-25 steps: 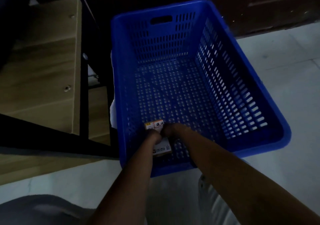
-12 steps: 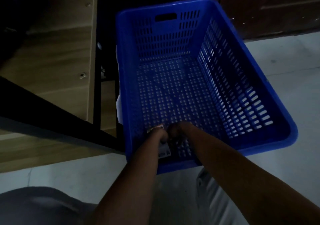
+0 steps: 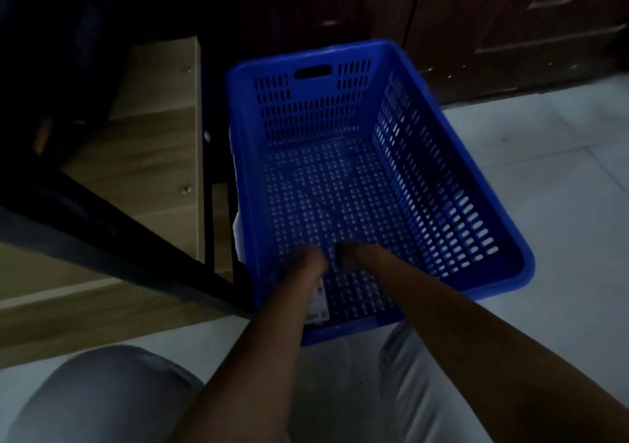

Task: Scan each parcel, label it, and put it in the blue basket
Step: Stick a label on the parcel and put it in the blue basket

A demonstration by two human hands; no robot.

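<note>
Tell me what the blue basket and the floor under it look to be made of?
The blue basket looks like moulded plastic: smooth, slightly glossy walls pierced with even rows of slots and a cut-out handle. The floor seems to be pale tile with a dull sheen; faint straight joint lines cross it, though the dim light leaves stone or ceramic open.

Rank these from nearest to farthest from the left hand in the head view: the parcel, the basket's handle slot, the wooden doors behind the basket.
1. Parcel: under the left hand, at the near left corner of the blue basket.
2. Handle slot: in the basket's far end wall.
3. Wooden doors: beyond the basket, at the top of the view.
</note>
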